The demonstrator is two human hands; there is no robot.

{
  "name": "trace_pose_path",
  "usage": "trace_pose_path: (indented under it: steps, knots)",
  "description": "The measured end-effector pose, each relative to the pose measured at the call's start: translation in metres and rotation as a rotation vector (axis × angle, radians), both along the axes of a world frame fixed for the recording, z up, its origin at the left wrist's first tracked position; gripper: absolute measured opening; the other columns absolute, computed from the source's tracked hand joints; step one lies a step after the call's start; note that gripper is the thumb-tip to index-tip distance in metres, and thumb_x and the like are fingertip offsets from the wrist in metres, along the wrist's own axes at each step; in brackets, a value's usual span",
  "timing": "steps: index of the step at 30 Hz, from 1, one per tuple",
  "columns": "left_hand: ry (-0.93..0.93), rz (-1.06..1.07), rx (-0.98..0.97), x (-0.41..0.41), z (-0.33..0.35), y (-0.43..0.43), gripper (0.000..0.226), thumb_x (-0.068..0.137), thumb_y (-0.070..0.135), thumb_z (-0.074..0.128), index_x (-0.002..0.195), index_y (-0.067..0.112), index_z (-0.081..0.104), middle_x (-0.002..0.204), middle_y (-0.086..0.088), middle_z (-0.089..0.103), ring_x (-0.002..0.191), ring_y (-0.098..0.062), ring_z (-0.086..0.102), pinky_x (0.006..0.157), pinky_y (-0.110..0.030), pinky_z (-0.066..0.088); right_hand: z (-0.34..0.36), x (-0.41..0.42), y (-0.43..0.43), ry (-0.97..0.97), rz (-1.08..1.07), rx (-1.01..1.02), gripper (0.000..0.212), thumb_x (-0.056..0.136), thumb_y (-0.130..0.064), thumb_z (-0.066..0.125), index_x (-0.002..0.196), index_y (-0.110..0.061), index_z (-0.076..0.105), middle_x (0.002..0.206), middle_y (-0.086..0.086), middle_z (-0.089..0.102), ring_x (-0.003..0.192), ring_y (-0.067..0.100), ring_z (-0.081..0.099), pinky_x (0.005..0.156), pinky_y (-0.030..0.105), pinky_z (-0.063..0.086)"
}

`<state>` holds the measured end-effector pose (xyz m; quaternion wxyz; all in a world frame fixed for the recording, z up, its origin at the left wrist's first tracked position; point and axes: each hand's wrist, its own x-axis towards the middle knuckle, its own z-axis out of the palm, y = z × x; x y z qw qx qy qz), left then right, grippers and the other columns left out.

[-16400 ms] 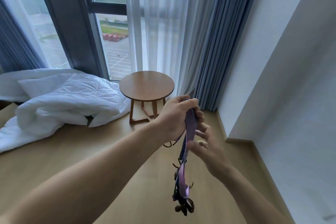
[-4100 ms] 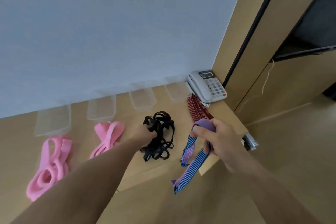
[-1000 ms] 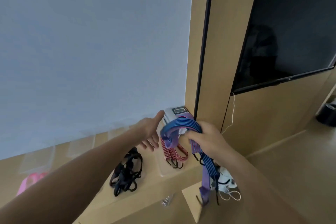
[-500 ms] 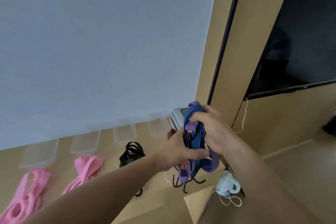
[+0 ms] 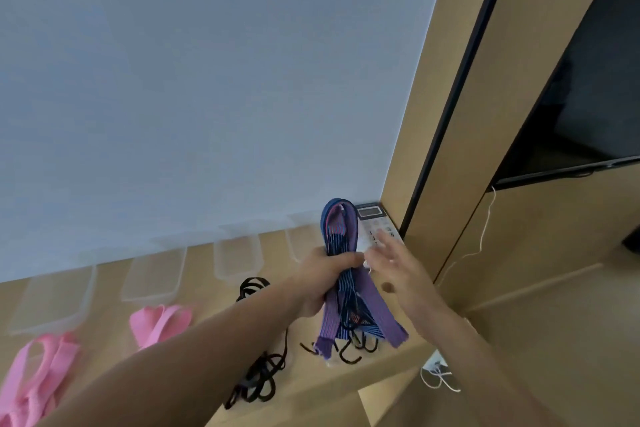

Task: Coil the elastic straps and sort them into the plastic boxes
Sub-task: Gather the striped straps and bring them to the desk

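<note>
Gripping the purple-and-blue strap bundle (image 5: 341,236) round its middle, the left hand (image 5: 322,282) holds it upright over the right end of the table (image 5: 207,295), with the fingers curled tight round the folded layers. The folded loop stands above the fist, in front of the telephone (image 5: 375,224). The loose ends and the dark hooks (image 5: 349,354) hang below, close above the table's front edge. The right hand (image 5: 398,267) is released, fingers straight and spread just beside the bundle. It is blurred, so I cannot tell whether it touches the webbing.

The webbing looks soft, light and springy, so I judge the layers will fan apart once the squeeze eases. The hooks are the only stiff parts and could snag each other or the black straps (image 5: 258,385) lying nearby. The best hold is probably where the left hand has it now, across all the layers at the middle. The free hand could then gather the hook ends before the bundle goes down.

Four plastic boxes (image 5: 237,255) stand in a row along the wall, and all look unfilled. Two heaps of pink straps (image 5: 161,321) lie in front of the left pair. One tangle of black straps lies in front of the third box. There is one bundle in hand. At least three hooks show below it, but the number of straps folded inside cannot be made out.
</note>
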<state>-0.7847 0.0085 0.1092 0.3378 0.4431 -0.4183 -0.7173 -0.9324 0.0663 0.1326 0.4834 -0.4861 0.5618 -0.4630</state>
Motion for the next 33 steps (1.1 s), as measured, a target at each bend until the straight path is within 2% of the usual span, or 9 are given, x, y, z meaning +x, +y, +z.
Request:
trace_pose_path:
  steps: [3,7,13,17,21,25,27,30,33]
  knots:
    - [-0.073,0.017,0.09,-0.008,-0.017,-0.025,0.038,0.085,0.027,0.076,0.108,-0.002,0.067,0.108,-0.024,0.071,0.088,-0.033,0.07,0.089,-0.049,0.058,-0.035,-0.002,-0.008,-0.161,0.194,0.159,0.038,0.089,-0.042,0.065,0.126,-0.033,0.059,0.119,-0.002,0.071,0.111,0.016,0.067,0.091,0.033,0.054]
    - [-0.237,0.007,0.2,-0.036,-0.039,-0.053,0.051,0.085,0.045,0.07,0.11,0.0,0.066,0.105,-0.022,0.073,0.096,-0.036,0.071,0.089,-0.047,0.058,-0.067,-0.015,-0.039,-0.14,0.08,0.192,0.021,0.094,-0.023,0.065,0.115,-0.023,0.066,0.107,0.008,0.074,0.101,0.027,0.071,0.096,0.05,0.053]
    - [-0.239,0.159,0.313,-0.072,-0.07,-0.082,0.025,0.093,0.025,0.058,0.107,0.006,0.066,0.088,-0.013,0.073,0.072,-0.024,0.07,0.065,-0.033,0.058,-0.1,-0.046,-0.093,0.055,0.091,0.251,0.013,0.092,-0.028,0.063,0.102,-0.023,0.068,0.097,0.002,0.075,0.09,0.021,0.072,0.089,0.049,0.056]
    - [-0.365,0.173,0.293,-0.084,-0.087,-0.091,0.015,0.093,0.02,0.051,0.096,0.011,0.061,0.052,0.001,0.061,0.041,-0.012,0.057,0.041,-0.018,0.043,-0.126,-0.058,-0.126,0.177,0.187,0.274,0.013,0.095,-0.023,0.058,0.104,-0.023,0.067,0.098,0.002,0.074,0.093,0.022,0.069,0.09,0.05,0.053]
    - [-0.62,0.023,0.155,-0.078,-0.107,-0.088,0.013,0.092,0.018,0.044,0.082,0.013,0.05,0.074,-0.006,0.046,0.064,-0.018,0.042,0.061,-0.029,0.032,-0.146,-0.065,-0.141,0.372,0.259,0.287,0.021,0.094,-0.02,0.056,0.114,-0.022,0.063,0.108,0.002,0.071,0.1,0.022,0.065,0.092,0.043,0.051]
    - [-0.862,-0.083,-0.009,-0.066,-0.124,-0.08,0.029,0.09,0.018,0.045,0.113,0.006,0.059,0.102,-0.012,0.059,0.085,-0.025,0.055,0.074,-0.032,0.043,-0.154,-0.069,-0.14,0.621,0.181,0.168,0.035,0.091,-0.028,0.06,0.124,-0.019,0.054,0.119,0.0,0.056,0.104,0.019,0.059,0.091,0.042,0.052]
    - [-0.982,-0.142,-0.11,-0.062,-0.124,-0.078,0.04,0.091,0.02,0.045,0.128,0.012,0.057,0.127,-0.009,0.054,0.109,-0.026,0.055,0.091,-0.031,0.043,-0.157,-0.07,-0.135,0.668,0.178,0.048,0.046,0.091,-0.029,0.06,0.135,-0.021,0.049,0.128,-0.002,0.049,0.111,0.017,0.057,0.094,0.038,0.051]
    - [-1.088,-0.283,-0.15,-0.061,-0.121,-0.076,0.045,0.096,0.023,0.042,0.139,0.014,0.053,0.148,-0.008,0.041,0.131,-0.025,0.045,0.111,-0.033,0.035,-0.165,-0.066,-0.13,0.781,0.401,0.004,0.055,0.093,-0.031,0.058,0.144,-0.018,0.043,0.14,-0.004,0.04,0.123,0.014,0.05,0.102,0.028,0.044]
    - [-1.119,-0.388,-0.094,-0.059,-0.115,-0.077,0.047,0.097,0.019,0.041,0.142,0.011,0.05,0.151,-0.01,0.041,0.134,-0.028,0.044,0.113,-0.036,0.034,-0.17,-0.065,-0.134,0.862,0.507,0.053,0.055,0.095,-0.032,0.056,0.145,-0.014,0.042,0.146,0.0,0.038,0.128,0.018,0.046,0.105,0.03,0.04]
